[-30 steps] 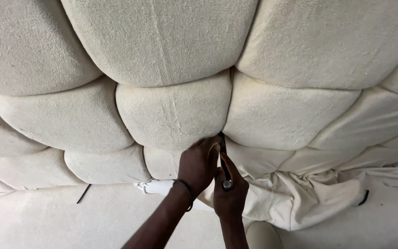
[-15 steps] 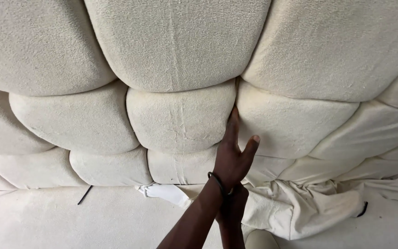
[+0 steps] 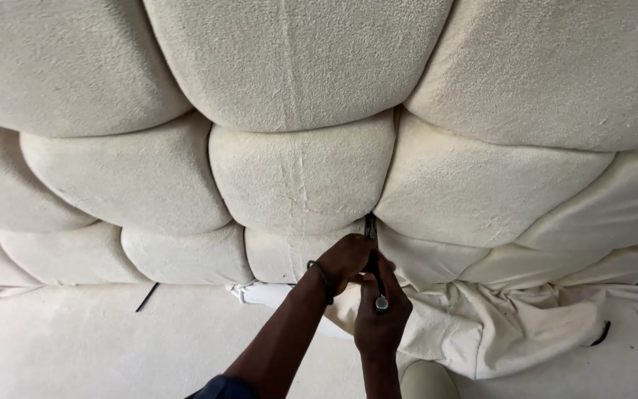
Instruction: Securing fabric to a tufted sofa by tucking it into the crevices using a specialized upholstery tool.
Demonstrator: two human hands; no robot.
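Note:
A cream, puffy tufted upholstery panel [image 3: 300, 177] fills the view. Both my hands meet at a seam junction below its middle cushion. My left hand [image 3: 345, 258], with a dark band on the wrist, is curled around a thin dark tool [image 3: 371, 229] whose tip sits in the seam. My right hand [image 3: 382, 321] is just below and grips the same tool near its round silvery end [image 3: 382, 302]. The tool's shaft is mostly hidden by my fingers.
Loose cream fabric [image 3: 511, 325] hangs wrinkled at the lower right, under the unfinished cushions. A flat cream surface [image 3: 75, 347] lies at the lower left, with a short dark strip [image 3: 146, 297] on it. A white scrap [image 3: 256, 292] pokes out beside my left wrist.
Half a second ago my left hand lay spread flat on the padding above the seam. It has come back down and closed on the tool, as it was a second ago.

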